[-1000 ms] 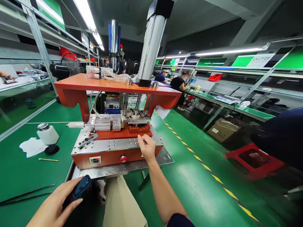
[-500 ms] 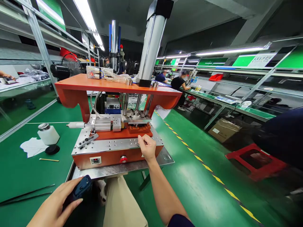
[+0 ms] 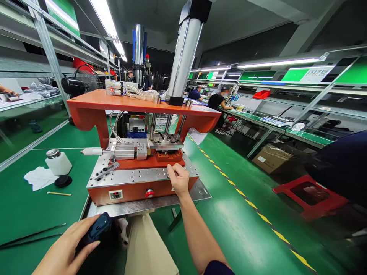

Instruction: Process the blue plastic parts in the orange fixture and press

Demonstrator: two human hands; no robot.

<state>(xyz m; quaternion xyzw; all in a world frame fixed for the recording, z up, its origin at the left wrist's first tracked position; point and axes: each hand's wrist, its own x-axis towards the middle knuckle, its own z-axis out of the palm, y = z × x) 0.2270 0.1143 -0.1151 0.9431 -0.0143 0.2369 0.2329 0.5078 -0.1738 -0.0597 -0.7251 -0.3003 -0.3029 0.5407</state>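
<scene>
My left hand (image 3: 70, 244) holds a dark blue object (image 3: 99, 228) between thumb and fingers, low at the left by the metal table's front edge. My right hand (image 3: 179, 178) is closed in front of the orange press machine (image 3: 129, 191), near its front right edge; what the fingers hold, if anything, is hidden. Just behind that hand, an orange fixture block (image 3: 169, 156) lies beneath the metal press plate (image 3: 164, 142). On the machine's front face are a red button (image 3: 149, 193) and a small counter display (image 3: 116, 194).
On the green bench at left are a white bottle (image 3: 58, 162), a black cap (image 3: 63, 181), a white cloth (image 3: 40, 178), a swab (image 3: 59, 194) and black tweezers (image 3: 34, 236). A red stool (image 3: 311, 196) stands at right. People sit at benches behind.
</scene>
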